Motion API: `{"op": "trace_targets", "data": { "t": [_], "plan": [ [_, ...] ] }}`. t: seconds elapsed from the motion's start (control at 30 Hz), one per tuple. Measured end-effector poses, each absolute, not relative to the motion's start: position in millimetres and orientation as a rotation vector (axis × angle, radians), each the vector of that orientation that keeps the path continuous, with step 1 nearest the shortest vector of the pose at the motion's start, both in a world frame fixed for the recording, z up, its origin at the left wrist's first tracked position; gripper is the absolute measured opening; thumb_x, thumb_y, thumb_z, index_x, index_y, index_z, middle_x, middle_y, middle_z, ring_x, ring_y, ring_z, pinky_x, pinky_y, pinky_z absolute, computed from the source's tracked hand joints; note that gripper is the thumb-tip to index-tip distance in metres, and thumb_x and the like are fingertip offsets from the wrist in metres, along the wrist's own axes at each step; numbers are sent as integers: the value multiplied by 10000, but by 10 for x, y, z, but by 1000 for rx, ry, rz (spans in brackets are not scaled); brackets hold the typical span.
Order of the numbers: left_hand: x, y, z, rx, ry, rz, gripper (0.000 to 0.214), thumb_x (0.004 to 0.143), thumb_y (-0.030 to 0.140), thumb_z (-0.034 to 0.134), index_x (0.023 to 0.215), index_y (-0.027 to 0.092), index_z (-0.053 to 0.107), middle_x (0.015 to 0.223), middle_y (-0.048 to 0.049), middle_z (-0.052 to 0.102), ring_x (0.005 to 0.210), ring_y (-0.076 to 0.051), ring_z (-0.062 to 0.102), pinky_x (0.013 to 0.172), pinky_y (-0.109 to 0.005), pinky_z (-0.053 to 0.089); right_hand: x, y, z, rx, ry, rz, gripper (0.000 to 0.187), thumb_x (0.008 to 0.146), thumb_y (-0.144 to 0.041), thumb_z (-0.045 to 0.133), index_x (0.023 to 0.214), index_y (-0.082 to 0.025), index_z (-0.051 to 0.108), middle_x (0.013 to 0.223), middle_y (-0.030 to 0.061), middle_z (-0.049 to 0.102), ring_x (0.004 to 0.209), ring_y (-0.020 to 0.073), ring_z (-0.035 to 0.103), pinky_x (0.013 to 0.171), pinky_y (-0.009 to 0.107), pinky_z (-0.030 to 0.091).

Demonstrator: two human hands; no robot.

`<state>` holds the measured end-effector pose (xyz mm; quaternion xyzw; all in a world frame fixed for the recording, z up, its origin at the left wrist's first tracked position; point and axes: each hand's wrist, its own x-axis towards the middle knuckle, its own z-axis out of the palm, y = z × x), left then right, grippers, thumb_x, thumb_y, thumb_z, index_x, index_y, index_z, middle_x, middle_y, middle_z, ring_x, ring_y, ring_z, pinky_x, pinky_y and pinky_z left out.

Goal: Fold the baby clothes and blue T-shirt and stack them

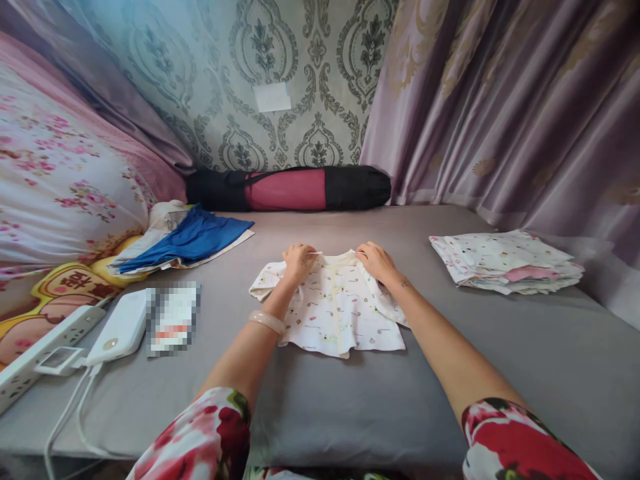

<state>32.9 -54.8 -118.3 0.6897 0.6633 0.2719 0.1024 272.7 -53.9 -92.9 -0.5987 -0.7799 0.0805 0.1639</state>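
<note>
Centrally, a printed baby shirt (pixel 335 310) lies flat on the grey sheet (pixel 475 360). The left hand (pixel 299 261) and right hand (pixel 376 260) each pinch its collar edge at twelve o'clock. Bare sheet surrounds it. Folded clothes (pixel 505 261) sit well apart at two o'clock, a blue garment (pixel 195 237) at ten.

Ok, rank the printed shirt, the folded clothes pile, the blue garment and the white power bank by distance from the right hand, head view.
1. printed shirt: held at its collar by the right hand.
2. folded clothes pile: off to the right, apart from it.
3. blue garment: to the left, past the left hand.
4. white power bank: far left, nearer the camera.
</note>
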Motion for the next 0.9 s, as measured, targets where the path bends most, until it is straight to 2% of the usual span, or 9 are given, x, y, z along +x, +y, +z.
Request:
{"op": "trace_targets", "data": {
  "t": [0.3,0.7,0.9],
  "plan": [
    [325,-445,-1249,2012,2032,798,217,908,259,452,996,268,650,1077,-80,697,1051,-293,520,841,-406,298,2790,-368,-1081,-1758,-2235,207,272,986,-297,391,1113,-248,627,1133,81,608,936,215,600,736,292,408],
    [350,-197,-1185,2140,2072,784,252,971,299,378,1096,264,594,1124,-94,655,1079,-288,481,870,-408,273,2749,-135,-1091,-1830,-2232,98,281,1004,-290,340,1172,-248,562,1166,103,581,885,228,613,699,321,385],
    [334,-115,-1253,2186,2107,695,253,967,279,382,1104,254,592,1120,-104,643,1091,-292,487,872,-410,290,2724,-67,-1096,-1860,-2253,121,302,1010,-302,332,1193,-253,567,1181,109,570,927,231,613,742,322,402]
  ]
}}
